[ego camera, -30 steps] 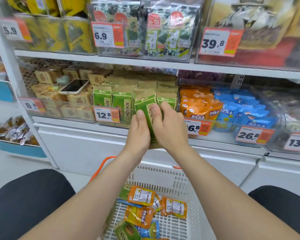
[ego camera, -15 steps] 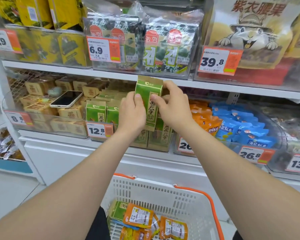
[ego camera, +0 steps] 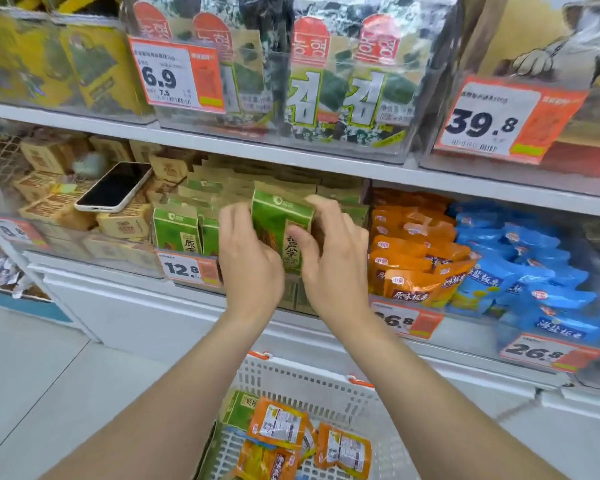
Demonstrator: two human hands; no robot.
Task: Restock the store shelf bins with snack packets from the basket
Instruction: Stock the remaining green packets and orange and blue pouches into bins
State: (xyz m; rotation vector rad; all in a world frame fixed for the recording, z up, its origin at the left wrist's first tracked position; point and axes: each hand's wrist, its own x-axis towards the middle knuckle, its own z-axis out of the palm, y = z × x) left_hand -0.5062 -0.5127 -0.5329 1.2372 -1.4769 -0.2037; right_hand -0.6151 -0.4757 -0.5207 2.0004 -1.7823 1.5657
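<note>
While your left hand (ego camera: 252, 268) and right hand (ego camera: 338, 271) both clasp the upright green packet (ego camera: 278, 223) just above its shelf bin (ego camera: 187, 287), judge it light and crinkly, best pinched by its stiffer side seams.

The green packet (ego camera: 278, 220), lifted up against the shelf edge (ego camera: 291, 160) half a second ago, has dropped down among the other green packets (ego camera: 175, 233) behind the 12.8 price tag (ego camera: 187, 270). The left hand (ego camera: 252, 263) and right hand (ego camera: 335, 261) have come down with it, gripping its sides, and the view has moved closer to the shelf
</note>
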